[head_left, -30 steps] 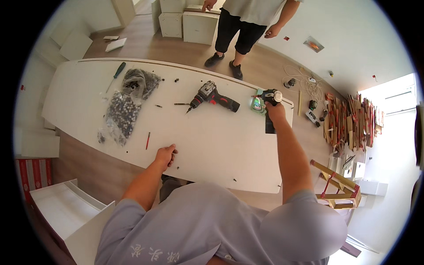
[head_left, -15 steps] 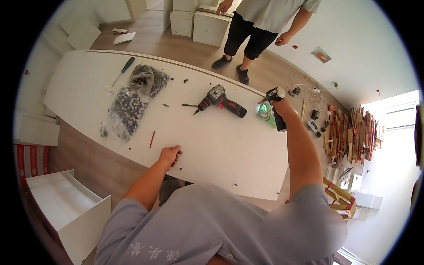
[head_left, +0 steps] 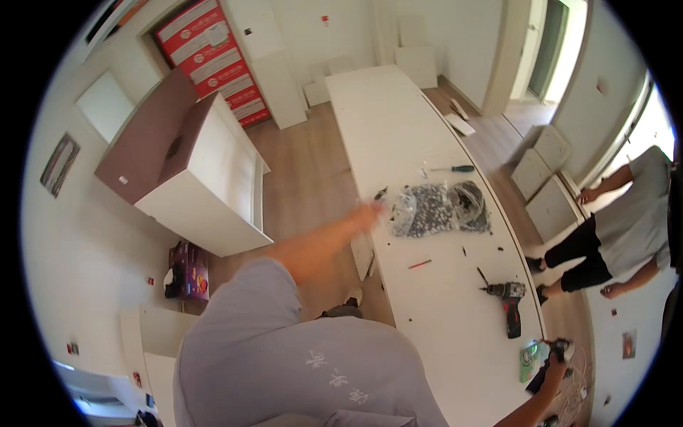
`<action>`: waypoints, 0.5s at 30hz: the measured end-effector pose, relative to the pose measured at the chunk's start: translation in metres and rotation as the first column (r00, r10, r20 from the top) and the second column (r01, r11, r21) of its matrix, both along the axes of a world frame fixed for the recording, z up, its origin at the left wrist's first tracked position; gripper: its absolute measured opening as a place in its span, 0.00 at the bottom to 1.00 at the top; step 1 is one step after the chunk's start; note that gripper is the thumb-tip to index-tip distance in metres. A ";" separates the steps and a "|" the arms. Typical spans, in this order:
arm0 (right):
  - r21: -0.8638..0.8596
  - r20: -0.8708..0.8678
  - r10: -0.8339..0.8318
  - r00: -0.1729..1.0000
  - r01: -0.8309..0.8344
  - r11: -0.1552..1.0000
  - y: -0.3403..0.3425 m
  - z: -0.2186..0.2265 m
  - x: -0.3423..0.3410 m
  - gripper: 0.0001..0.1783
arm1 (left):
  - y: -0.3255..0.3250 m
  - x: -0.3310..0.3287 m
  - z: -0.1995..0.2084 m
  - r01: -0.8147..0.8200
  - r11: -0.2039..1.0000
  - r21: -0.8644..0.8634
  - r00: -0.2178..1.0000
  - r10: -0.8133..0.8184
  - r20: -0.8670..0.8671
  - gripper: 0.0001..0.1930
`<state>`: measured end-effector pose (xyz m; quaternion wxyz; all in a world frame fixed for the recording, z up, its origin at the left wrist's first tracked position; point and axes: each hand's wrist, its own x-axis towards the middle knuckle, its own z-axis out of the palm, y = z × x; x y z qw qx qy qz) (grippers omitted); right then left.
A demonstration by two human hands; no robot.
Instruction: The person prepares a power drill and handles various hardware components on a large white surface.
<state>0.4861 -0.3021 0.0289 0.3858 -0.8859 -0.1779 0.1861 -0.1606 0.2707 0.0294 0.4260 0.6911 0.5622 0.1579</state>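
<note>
My left hand (head_left: 366,215), smeared by motion, is at the left edge of the white board tabletop (head_left: 455,306), beside a clear plastic bag of small fittings (head_left: 430,210). Whether its fingers hold anything is hidden by the blur. Just past it lies a small dark piece (head_left: 381,193). At the lower right, my right hand (head_left: 556,368) is closed round the handle of a black cordless driver (head_left: 563,347), next to a green package (head_left: 529,360). A larger cordless drill (head_left: 510,302) lies on its side farther up the board.
A red pencil-like stick (head_left: 420,263) and a screwdriver (head_left: 461,169) lie on the board. On the right stands another person (head_left: 633,220). A white cabinet (head_left: 220,185) stands at left, near stacked red-and-white boxes (head_left: 213,60). Loose panels (head_left: 460,124) lie on the floor beyond.
The view has swung to the left. My left hand has moved from the board's near edge towards the bag of fittings. My right hand still grips the driver by the green package.
</note>
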 end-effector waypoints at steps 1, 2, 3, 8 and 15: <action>-0.015 -0.008 -0.039 0.999 0.039 0.999 -0.006 0.002 -0.011 0.19 | 0.048 -0.046 0.029 -0.153 0.969 0.192 0.988 0.153 0.015 0.20; 0.147 -0.113 -0.120 0.986 0.136 0.980 -0.047 -0.025 -0.025 0.19 | 0.075 -0.063 0.073 -0.351 0.877 0.326 0.930 0.367 0.014 0.21; 0.296 -0.194 -0.190 0.962 0.242 0.924 -0.068 -0.038 -0.043 0.19 | 0.103 -0.084 0.125 -0.532 0.730 0.429 0.828 0.555 0.081 0.21; 0.394 -0.390 -0.337 0.857 0.486 0.780 -0.036 -0.005 -0.233 0.24 | 0.176 -0.310 0.323 -0.776 0.325 0.541 0.529 0.802 0.277 0.25; 0.568 -0.470 -0.276 0.838 0.527 0.632 0.032 -0.018 -0.349 0.23 | 0.265 -0.369 0.320 -0.911 0.377 0.164 0.382 0.625 0.681 0.14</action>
